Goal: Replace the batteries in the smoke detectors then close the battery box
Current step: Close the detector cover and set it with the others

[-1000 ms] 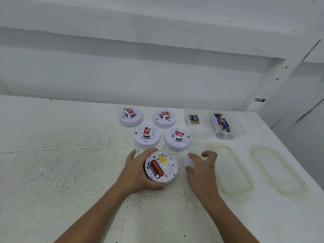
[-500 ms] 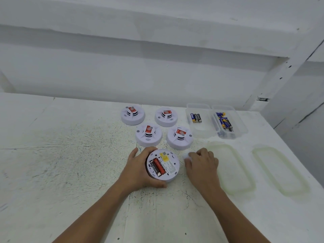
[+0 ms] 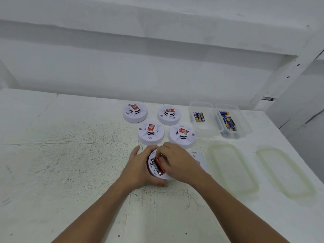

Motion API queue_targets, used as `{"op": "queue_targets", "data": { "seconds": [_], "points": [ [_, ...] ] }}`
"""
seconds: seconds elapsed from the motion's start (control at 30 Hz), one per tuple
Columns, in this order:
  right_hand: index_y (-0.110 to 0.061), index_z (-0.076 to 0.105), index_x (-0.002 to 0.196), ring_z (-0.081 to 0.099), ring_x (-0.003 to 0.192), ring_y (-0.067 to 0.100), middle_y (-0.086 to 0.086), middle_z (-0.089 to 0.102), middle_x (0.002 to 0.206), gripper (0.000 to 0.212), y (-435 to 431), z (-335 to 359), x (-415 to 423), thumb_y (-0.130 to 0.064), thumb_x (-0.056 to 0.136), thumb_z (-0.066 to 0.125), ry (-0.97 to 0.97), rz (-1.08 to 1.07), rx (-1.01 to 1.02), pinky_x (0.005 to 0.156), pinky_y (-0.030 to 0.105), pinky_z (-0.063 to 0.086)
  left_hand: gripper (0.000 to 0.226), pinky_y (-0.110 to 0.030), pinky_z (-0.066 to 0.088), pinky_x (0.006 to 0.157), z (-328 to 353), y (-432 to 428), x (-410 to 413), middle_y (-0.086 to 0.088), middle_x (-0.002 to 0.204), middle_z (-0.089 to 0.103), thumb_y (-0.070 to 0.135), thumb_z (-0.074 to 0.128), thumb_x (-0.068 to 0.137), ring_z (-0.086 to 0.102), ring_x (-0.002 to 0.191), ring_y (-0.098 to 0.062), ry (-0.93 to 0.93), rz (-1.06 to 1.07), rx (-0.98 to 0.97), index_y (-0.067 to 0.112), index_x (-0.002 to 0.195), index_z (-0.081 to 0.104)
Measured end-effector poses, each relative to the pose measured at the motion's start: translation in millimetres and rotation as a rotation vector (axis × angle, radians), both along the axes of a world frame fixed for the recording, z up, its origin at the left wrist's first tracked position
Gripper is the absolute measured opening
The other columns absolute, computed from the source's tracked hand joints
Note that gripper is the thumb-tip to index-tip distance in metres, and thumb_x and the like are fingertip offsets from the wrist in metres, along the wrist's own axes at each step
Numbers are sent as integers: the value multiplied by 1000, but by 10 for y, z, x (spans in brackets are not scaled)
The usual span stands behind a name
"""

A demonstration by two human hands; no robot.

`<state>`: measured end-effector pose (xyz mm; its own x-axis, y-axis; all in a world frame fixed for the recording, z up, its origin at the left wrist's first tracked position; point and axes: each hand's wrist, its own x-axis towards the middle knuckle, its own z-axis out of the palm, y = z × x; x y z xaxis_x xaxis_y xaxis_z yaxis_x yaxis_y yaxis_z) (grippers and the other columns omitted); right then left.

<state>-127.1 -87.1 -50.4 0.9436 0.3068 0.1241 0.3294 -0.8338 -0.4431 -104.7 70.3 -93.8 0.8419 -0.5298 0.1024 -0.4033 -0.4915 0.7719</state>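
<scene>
While left hand (image 3: 138, 171) cups round white plastic detector (image 3: 163, 177) | right hand (image 3: 178, 162) pinches its red cylindrical battery (image 3: 160, 167)

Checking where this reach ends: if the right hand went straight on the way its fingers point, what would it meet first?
Most likely the red battery in the open back of the smoke detector the left hand holds. The fingers of the right hand curl over its far end; contact is unclear.
</scene>
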Motion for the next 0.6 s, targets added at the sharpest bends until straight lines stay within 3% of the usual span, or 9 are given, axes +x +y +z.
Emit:
{"op": "queue_targets", "data": {
  "seconds": [0.2, 0.33, 0.5, 0.6],
  "points": [
    [-16, 50, 84, 47, 73, 16, -3, 52, 78, 4, 26, 20, 75, -17, 86, 47, 41, 32, -67, 64, 34, 43, 93, -31, 2, 119, -14, -11, 16, 36, 101, 58, 67, 80, 32, 47, 107, 21, 26, 17, 5, 46, 112, 38],
    [-18, 38, 80, 45, 66, 19, -2, 46, 71, 11, 54, 26, 85, -19, 84, 48, 23, 52, -122, 59, 38, 42, 82, -31, 3, 119, -13, -25, 25, 37, 98, 57, 70, 78, 33, 48, 105, 21, 21, 10, 29, 52, 102, 38],
    [-15, 37, 79, 38, 57, 16, -1, 45, 62, 14, 38, 83, 62, -17, 81, 51, 38, 74, -35, 52, 37, 37, 80, -33, 3, 119, 0, -21, 20, 39, 102, 55, 68, 80, 34, 49, 105, 19, 34, 9, 35, 53, 102, 40],
    [-16, 44, 81, 45, 55, 11, 1, 53, 63, 14, -23, 142, 44, -15, 79, 57, 180, -38, 175, 53, 30, 40, 91, -24, -2, 116, 57, -18, -7, 38, 98, 57, 67, 80, 32, 34, 108, 31, 63, 28, 3, 46, 110, 39]
  ]
}}
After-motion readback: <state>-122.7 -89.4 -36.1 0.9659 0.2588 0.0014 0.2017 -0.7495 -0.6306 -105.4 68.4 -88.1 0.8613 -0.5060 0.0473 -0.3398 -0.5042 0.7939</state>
